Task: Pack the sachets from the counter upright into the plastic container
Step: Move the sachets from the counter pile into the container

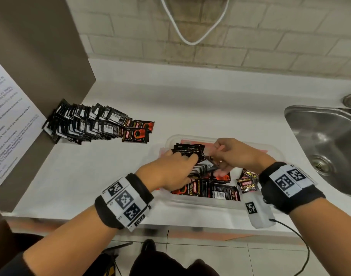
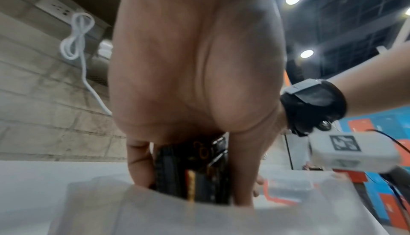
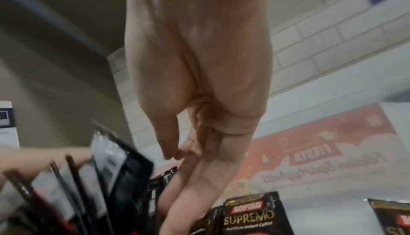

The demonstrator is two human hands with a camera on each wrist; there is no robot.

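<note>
Hands meet over the clear plastic container [image 1: 214, 203], both forearms reaching in from the near edge of the white counter [image 1: 190, 100]. Left hand [image 1: 170, 170] is angled down into the container, thumb on one side and fingers on the other, clamped round a bundle of upright black sachets [image 1: 187, 149]; the left wrist view shows that bundle [image 2: 193, 174] squeezed between them. Right hand [image 1: 236, 154] hovers just beside it, thumb and fingertips [image 3: 175, 152] drawn together, though I cannot tell whether they pinch a sachet. More sachets lie flat and loose in the container's near half, several printed Kopiko Supremo [image 3: 250, 216]. One long fanned row of sachets [image 1: 91, 122], too many to count, sits on the counter left of the container, well apart from it. One steel sink [image 1: 326, 140] lies to the container's right.
</note>
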